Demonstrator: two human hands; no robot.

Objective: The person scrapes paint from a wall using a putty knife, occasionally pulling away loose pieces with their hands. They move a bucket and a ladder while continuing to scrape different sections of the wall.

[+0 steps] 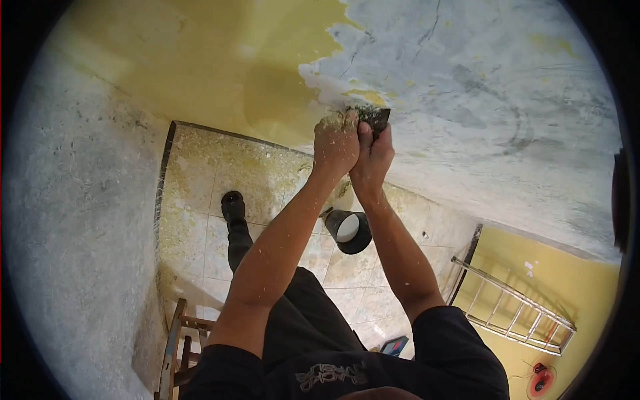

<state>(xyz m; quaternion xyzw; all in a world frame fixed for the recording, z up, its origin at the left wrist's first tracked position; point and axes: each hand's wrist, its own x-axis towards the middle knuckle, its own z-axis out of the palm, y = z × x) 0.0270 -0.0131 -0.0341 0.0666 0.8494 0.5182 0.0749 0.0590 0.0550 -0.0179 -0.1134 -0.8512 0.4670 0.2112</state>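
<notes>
Both hands are clamped together on one scraper (pixel 375 119), its blade pressed flat to the wall (pixel 507 100) just above the fingers. The left hand (pixel 335 143) wraps the handle with its fingers closed tight; the right hand (pixel 373 155) sits touching it, fingers curled around the same handle. The tool meets the wall right at the ragged border where yellow paint (pixel 220 60) gives way to bare grey plaster.

The main risk, judging from this grip, is a slip: with both arms pushing hard, the blade could skid off the paint edge and the knuckles would strike the rough plaster. A steep blade angle could also gouge the surface, which already shows cracks above the fingers. Flakes coat the left hand and litter the tiled floor (pixel 200 193) far below the fingers, so footing on the wooden stand (pixel 175 347), probably a ladder or trestle, could turn treacherous. A black bucket (pixel 349 231) stands beneath the wrists, and a dropped tool could hit it.
</notes>
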